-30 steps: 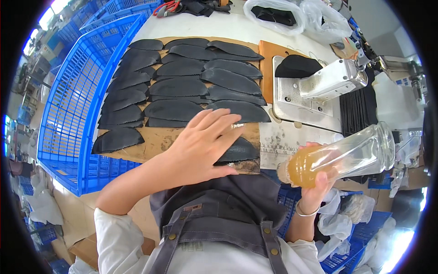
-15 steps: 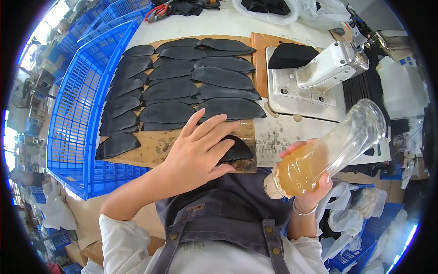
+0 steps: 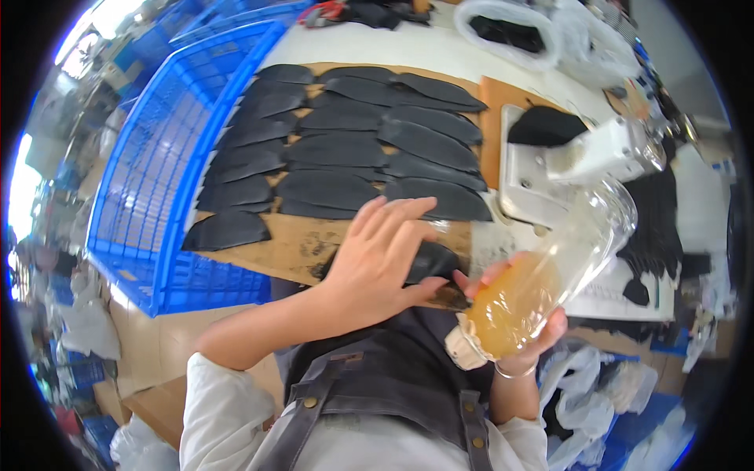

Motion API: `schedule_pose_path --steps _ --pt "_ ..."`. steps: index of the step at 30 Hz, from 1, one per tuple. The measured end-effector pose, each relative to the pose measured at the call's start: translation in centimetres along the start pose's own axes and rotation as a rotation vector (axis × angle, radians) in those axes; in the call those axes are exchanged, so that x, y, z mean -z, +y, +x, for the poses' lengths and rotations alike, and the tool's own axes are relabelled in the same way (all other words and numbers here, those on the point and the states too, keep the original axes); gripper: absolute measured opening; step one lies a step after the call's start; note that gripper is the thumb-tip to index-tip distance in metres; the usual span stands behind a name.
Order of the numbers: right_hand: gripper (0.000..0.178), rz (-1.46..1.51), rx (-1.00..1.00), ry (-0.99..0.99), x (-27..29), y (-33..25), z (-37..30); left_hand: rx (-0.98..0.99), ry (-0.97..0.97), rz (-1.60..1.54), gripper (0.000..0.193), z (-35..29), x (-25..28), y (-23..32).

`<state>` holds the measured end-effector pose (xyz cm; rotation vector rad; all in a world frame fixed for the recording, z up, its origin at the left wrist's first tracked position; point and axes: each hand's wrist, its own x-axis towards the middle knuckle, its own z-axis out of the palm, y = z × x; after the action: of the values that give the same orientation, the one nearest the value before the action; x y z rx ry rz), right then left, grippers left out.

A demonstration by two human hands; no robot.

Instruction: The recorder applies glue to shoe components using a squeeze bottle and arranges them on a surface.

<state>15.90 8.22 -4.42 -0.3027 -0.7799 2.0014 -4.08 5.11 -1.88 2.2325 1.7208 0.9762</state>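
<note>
My left hand (image 3: 385,259) lies palm down with fingers spread over a black curved piece (image 3: 434,263) at the near edge of a brown board (image 3: 302,235). Its fingers and thumb partly cover that piece. My right hand (image 3: 538,341) grips a clear plastic bottle (image 3: 585,243), tilted with its pale, crusted neck end down toward me. Amber liquid has gathered in the lower part. The right fingertips come close to the black piece. Rows of overlapping black curved pieces (image 3: 334,149) cover the rest of the board.
Left of the board stands a blue plastic crate (image 3: 169,157). A white sewing machine (image 3: 597,153) is at the right, with a black cloth piece (image 3: 546,125) on its bed. Plastic bags (image 3: 510,31) sit at the back. Black strips (image 3: 652,212) lie at the far right.
The view has turned, shifting the board rightward in the picture. My right hand and the bottle have come closer to my left hand and the near black piece. The left hand stays over it.
</note>
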Motion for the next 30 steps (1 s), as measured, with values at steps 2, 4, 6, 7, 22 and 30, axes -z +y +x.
schedule_pose_path --steps 2,4,6,7,22,30 --pt "0.074 -0.063 0.037 0.074 -0.3 0.2 -0.1 -0.045 0.117 -0.084 0.034 -0.6 -0.3 -0.8" --pt "0.073 -0.129 0.068 0.077 -0.5 0.5 -0.2 -0.09 0.159 -0.094 0.027 -1.0 -0.5 -1.3" --pt "0.073 -0.187 0.072 0.064 -0.5 0.4 -0.2 0.0 0.197 -0.13 0.022 -1.3 0.5 -1.2" --pt "0.074 -0.208 0.084 0.077 -0.6 0.4 -0.3 0.054 0.239 -0.206 0.021 -1.3 1.3 -1.4" --pt "0.067 -0.21 0.072 -0.032 -1.4 0.1 0.1 0.166 0.508 0.58 0.014 -6.2 14.0 -9.5" --pt "0.066 -0.327 0.1 -0.029 -2.1 -0.3 -0.2 0.252 0.224 0.363 0.019 -8.3 11.2 -12.4"
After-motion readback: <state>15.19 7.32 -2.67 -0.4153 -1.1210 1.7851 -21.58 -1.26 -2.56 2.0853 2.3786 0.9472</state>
